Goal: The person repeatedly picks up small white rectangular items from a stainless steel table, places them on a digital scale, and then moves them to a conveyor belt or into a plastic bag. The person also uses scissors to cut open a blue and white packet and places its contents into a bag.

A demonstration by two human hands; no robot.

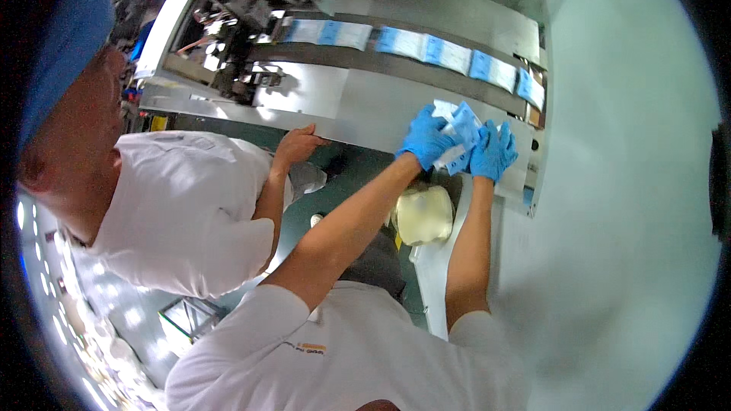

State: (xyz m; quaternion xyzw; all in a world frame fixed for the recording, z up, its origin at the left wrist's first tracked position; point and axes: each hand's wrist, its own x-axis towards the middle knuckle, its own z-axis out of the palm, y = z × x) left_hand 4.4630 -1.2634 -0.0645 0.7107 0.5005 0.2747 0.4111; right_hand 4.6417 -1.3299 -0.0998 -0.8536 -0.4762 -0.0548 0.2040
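Observation:
Both of my hands wear blue gloves and meet over the front edge of a metal machine bed. Between them is a small bunch of blue-and-white packets [463, 128], tilted at different angles. My left hand [425, 137] is closed on the bunch from the left, and my right hand [495, 154] grips it from the right. The fingers partly cover the packets, and how many there are I cannot tell. Just beyond my hands, a row of similar flat packets [448, 55] lies along a dark conveyor belt [343, 56].
At the left stands a co-worker in a white shirt [190, 205], with a bare hand [298, 144] at the machine's front edge. Dark machinery [236, 38] sits at the belt's left end. Below my hands is a cream-coloured, rounded object [423, 215]. A pale wall or panel [624, 183] rises at the right.

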